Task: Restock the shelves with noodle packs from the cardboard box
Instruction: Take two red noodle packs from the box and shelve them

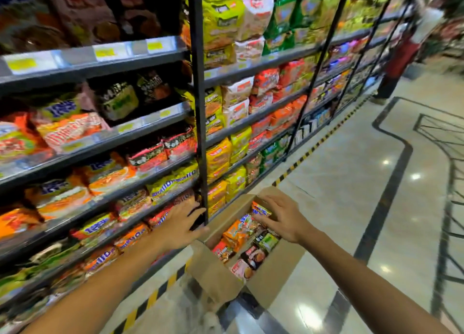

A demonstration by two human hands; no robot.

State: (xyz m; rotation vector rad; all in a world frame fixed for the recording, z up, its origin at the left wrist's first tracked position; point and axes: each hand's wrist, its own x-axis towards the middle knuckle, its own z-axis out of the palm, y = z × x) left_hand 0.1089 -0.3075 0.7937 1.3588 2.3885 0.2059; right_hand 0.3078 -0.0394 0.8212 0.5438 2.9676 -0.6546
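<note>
Tall black metal shelving (198,87) fills the left and centre of the view, its tiers packed with bright noodle packets in yellow, orange, red, green and white, with yellow price tags along the grey shelf edges. A glossy cream tiled floor (339,183) with dark inlaid bands runs along its foot, edged by a strip of yellow-and-black hazard tape (305,155).

An open brown cardboard box (221,276) sits on the floor just beside the lower shelves, flaps folded outward, holding mixed noodle packs (241,243) in orange, red, black and green. At the far end of the aisle stands a person in a white top and red apron (406,50), blurred. A dark wire frame (444,138) shows at the right edge.

The left hand (182,223) reaches toward the low shelf near the black upright, fingers spread and straight, holding nothing; whether it touches the packets there I cannot tell. The right hand (281,217) is over the far end of the box, fingers curled round a small orange-and-blue noodle pack (261,209), gripping it at the top of the pile.
</note>
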